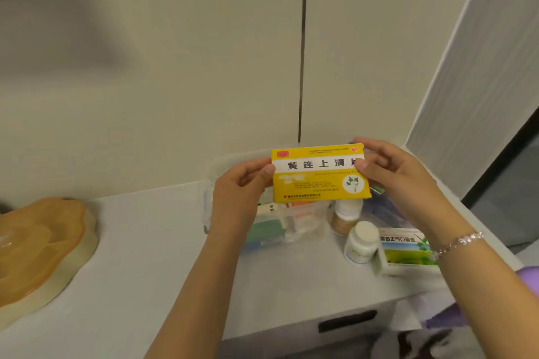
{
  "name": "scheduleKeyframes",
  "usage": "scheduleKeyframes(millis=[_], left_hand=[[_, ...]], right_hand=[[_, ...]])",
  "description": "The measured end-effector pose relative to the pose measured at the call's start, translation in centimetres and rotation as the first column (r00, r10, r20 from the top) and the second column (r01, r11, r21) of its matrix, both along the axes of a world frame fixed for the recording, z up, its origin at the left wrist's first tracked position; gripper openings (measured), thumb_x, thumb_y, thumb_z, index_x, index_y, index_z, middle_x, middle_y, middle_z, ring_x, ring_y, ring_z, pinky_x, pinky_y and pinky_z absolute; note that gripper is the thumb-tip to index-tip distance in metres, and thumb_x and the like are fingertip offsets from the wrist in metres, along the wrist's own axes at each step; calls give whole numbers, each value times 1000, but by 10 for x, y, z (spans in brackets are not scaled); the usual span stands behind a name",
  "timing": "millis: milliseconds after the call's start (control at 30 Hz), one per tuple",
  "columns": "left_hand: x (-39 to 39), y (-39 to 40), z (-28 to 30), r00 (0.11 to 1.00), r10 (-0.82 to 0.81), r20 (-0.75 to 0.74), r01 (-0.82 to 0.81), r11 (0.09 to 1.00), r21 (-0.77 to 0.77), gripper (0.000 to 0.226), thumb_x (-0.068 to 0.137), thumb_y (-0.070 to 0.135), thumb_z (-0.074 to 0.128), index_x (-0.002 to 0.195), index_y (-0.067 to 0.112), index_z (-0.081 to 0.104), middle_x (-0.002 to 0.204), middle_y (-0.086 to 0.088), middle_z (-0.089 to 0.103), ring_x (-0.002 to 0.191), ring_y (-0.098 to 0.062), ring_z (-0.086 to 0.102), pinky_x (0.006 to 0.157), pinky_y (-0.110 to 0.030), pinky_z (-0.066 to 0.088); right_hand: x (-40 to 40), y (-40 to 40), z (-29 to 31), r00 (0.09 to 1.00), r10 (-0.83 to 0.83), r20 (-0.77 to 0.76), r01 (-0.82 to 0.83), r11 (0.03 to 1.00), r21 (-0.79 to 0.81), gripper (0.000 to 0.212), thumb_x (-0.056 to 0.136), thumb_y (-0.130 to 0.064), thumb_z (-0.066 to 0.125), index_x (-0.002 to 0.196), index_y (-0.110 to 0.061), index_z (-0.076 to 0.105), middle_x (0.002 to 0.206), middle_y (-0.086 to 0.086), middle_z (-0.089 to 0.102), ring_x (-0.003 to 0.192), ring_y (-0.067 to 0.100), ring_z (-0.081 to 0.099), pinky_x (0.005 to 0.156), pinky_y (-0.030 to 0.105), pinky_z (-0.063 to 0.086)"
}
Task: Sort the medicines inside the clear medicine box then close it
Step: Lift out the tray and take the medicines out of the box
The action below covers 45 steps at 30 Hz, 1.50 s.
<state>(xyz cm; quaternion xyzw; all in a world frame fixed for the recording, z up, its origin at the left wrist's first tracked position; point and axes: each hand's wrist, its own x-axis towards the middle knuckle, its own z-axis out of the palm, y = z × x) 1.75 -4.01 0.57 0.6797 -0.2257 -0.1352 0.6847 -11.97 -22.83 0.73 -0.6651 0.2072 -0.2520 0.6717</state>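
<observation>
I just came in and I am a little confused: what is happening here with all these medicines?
A person holds a yellow medicine box up with both hands, the left hand and right hand at its two ends. Below it the clear medicine box sits open on the white counter. Two white bottles and a green carton wait beside it.

Both forearms reach forward and up, bare. The left hand (242,183) pinches with thumb in front and fingers curled behind; the right hand (390,172) mirrors it, thumb forward, a beaded bracelet on its wrist.
</observation>
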Motion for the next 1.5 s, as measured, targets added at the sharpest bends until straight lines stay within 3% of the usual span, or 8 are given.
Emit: scheduleKeyframes(millis=[167,500,767,867,933,1067,1267,1500], left_hand=[[-45,-27,-6,992,-123,29,124,991,-38,16,83,12,64,95,19,71,75,16,74,71,-1,69,62,-9,49],[-125,-65,-33,924,-383,-10,380,912,156,41,86,24,61,80,64,58,75,16,72,73,-8,68,64,-23,57],[-166,-79,-66,913,-295,-282,353,918,181,26,86,18,62,100,40,60,104,6,71,93,-14,67,83,-32,57],[-169,-77,-75,894,-179,-410,259,955,147,18,84,15,64,83,33,70,93,6,74,91,-14,67,81,-26,55],[-169,-76,-79,885,-113,-453,197,970,144,20,82,12,67,77,31,71,89,6,74,89,-14,67,79,-25,53],[-171,-75,-84,874,-137,-465,213,970,114,19,83,12,64,95,22,74,97,6,75,95,-10,66,79,-19,49],[-172,-78,-93,814,-62,-578,136,987,87,19,82,10,66,100,16,70,103,-1,73,98,-16,65,86,-29,51],[-168,-76,-90,792,37,-609,81,983,165,25,78,23,71,98,12,61,100,-3,67,87,-13,62,66,-23,51]], right_hand=[[-46,-23,1,991,-113,-72,113,994,-9,23,75,-22,66,97,-16,62,75,-2,75,67,10,71,54,16,54],[-113,-65,-5,875,-238,-421,216,971,-101,9,86,-19,61,90,-12,63,81,9,71,66,20,66,66,32,53],[-125,-76,-35,660,-245,-710,103,966,-238,18,88,-22,58,71,-19,55,68,-1,61,60,10,58,50,22,43],[-123,-76,-44,624,-199,-755,78,978,-194,21,89,-22,58,69,-20,53,69,0,62,62,11,60,51,21,46],[-120,-75,-48,617,-190,-764,72,980,-185,21,89,-23,58,69,-21,51,69,-1,61,62,10,60,50,21,46],[-113,-74,-53,621,-200,-758,74,978,-197,16,89,-24,58,74,-18,56,69,0,62,60,9,60,49,21,45],[-109,-73,-54,606,-205,-768,59,975,-214,20,89,-25,58,70,-19,55,67,-2,62,59,8,60,46,18,44],[-110,-73,-53,633,-251,-732,90,963,-252,18,85,-30,62,92,-15,56,79,-3,60,70,12,60,59,23,48]])
